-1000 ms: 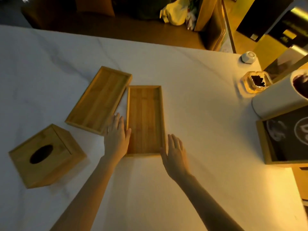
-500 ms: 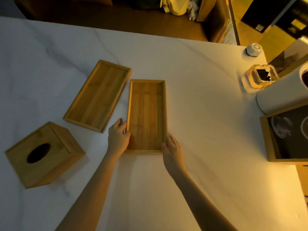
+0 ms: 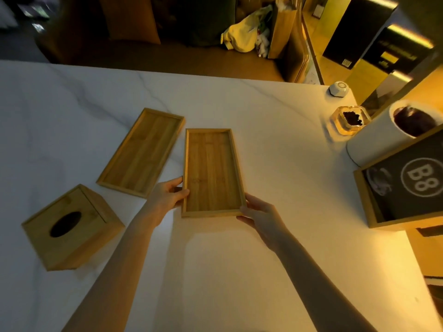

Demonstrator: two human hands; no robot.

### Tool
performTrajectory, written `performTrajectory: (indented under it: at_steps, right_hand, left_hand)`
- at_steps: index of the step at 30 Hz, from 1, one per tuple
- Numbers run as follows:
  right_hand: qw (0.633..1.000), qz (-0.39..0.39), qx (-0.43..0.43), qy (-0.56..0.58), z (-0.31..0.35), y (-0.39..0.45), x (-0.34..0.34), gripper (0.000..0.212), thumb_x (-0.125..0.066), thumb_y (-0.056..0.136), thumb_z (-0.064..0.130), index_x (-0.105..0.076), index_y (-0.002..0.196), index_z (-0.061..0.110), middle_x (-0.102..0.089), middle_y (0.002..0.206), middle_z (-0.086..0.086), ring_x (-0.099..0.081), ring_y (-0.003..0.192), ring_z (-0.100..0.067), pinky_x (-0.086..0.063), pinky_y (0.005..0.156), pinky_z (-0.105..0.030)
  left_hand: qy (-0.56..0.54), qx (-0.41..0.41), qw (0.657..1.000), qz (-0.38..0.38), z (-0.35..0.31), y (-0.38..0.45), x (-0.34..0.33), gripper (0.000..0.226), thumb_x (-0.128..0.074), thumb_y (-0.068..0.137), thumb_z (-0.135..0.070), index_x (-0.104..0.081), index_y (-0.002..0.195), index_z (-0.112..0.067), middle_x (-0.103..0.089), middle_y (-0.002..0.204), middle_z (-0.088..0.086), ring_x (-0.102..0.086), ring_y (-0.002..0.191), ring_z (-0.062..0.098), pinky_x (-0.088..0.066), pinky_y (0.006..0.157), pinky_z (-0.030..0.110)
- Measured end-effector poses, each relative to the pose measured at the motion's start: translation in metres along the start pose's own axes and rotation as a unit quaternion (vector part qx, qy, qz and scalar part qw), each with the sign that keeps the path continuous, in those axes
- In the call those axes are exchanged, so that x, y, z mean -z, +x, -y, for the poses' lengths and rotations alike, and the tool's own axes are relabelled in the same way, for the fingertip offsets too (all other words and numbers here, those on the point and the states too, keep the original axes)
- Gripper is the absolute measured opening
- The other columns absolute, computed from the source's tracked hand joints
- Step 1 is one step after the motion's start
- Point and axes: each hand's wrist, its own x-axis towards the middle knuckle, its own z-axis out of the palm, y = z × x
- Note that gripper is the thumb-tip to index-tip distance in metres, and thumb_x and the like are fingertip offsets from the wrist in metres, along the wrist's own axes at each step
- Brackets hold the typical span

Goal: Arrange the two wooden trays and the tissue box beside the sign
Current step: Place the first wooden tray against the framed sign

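Two shallow wooden trays lie on the white marble table (image 3: 275, 259). The right tray (image 3: 212, 171) runs lengthwise away from me. My left hand (image 3: 166, 197) grips its near left edge and my right hand (image 3: 260, 213) grips its near right corner. The left tray (image 3: 141, 152) lies angled beside it, untouched. A wooden tissue box (image 3: 72, 227) with an oval hole on top sits at the near left. The sign (image 3: 407, 185), a black board marked "B8" in a wooden frame, stands at the right edge.
Behind the sign lies a white cylinder (image 3: 381, 137) with a dark opening. A glass ashtray (image 3: 348, 119) and a small white round device (image 3: 338, 88) sit at the far right corner. Chairs and a yellow bag stand beyond the table's far edge.
Both hands went from lying flat beside the right tray's near end to gripping its edges. The tray's near end has turned slightly to the right.
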Motion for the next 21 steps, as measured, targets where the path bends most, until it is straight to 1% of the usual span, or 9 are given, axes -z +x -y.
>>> performTrajectory:
  at_steps: [2,5,11,14,15,19,21]
  right_hand:
    - [1.000,0.008,0.011,0.013,0.004,-0.008,0.007,0.041,-0.053,0.089,0.006,-0.046,0.129,0.012,-0.055,0.114,0.002,-0.053,0.111,-0.020,-0.047,0.097,-0.040]
    - [0.999,0.009,0.029,0.024,0.008,-0.022,0.022,0.041,-0.055,0.088,0.009,-0.047,0.127,0.014,-0.055,0.120,-0.002,-0.054,0.113,-0.021,-0.047,0.097,-0.041]
    - [0.997,-0.017,0.059,0.038,0.011,-0.047,0.059,0.044,-0.058,0.086,0.009,-0.049,0.128,0.015,-0.055,0.127,-0.006,-0.056,0.114,-0.025,-0.046,0.099,-0.047]
    - [0.995,-0.037,0.079,0.040,0.010,-0.061,0.080,0.043,-0.058,0.086,0.009,-0.050,0.127,0.016,-0.056,0.125,-0.006,-0.056,0.113,-0.026,-0.046,0.099,-0.048]
    - [0.995,-0.042,0.086,0.043,0.009,-0.065,0.088,0.042,-0.057,0.086,0.009,-0.050,0.127,0.016,-0.056,0.125,-0.006,-0.056,0.113,-0.026,-0.046,0.100,-0.048]
    - [0.992,-0.063,0.092,0.055,0.005,-0.076,0.120,0.042,-0.056,0.087,0.008,-0.049,0.128,0.015,-0.056,0.125,-0.006,-0.056,0.113,-0.025,-0.047,0.098,-0.046]
    - [0.991,-0.073,0.095,0.055,0.004,-0.078,0.136,0.040,-0.055,0.087,0.007,-0.051,0.126,0.015,-0.057,0.124,-0.004,-0.057,0.112,-0.024,-0.048,0.096,-0.043]
  left_hand:
    - [0.008,-0.012,1.000,0.009,-0.008,-0.008,-0.005,0.044,-0.049,0.088,-0.007,-0.042,0.131,-0.011,-0.061,0.105,0.014,-0.059,0.102,0.029,-0.048,0.091,0.041]
    - [0.017,-0.038,0.999,0.012,-0.019,-0.020,-0.017,0.044,-0.049,0.088,-0.009,-0.041,0.132,-0.011,-0.059,0.114,0.015,-0.057,0.108,0.032,-0.046,0.097,0.048]
    - [0.050,-0.092,0.994,0.011,-0.041,-0.038,-0.056,0.043,-0.050,0.088,-0.011,-0.043,0.130,-0.014,-0.061,0.116,0.014,-0.058,0.107,0.030,-0.046,0.098,0.049]
    - [0.059,-0.109,0.992,0.018,-0.050,-0.042,-0.080,0.043,-0.050,0.088,-0.011,-0.043,0.131,-0.016,-0.061,0.112,0.009,-0.059,0.103,0.026,-0.048,0.093,0.042]
    - [0.060,-0.111,0.992,0.022,-0.053,-0.042,-0.089,0.044,-0.050,0.088,-0.011,-0.042,0.131,-0.015,-0.061,0.111,0.009,-0.059,0.103,0.026,-0.048,0.092,0.042]
    - [0.076,-0.116,0.990,0.037,-0.059,-0.042,-0.123,0.046,-0.052,0.087,-0.010,-0.042,0.132,-0.014,-0.061,0.116,0.015,-0.059,0.106,0.031,-0.047,0.097,0.050]
    - [0.084,-0.115,0.989,0.038,-0.061,-0.040,-0.140,0.048,-0.052,0.087,-0.010,-0.041,0.133,-0.013,-0.061,0.117,0.015,-0.058,0.107,0.031,-0.047,0.097,0.051]
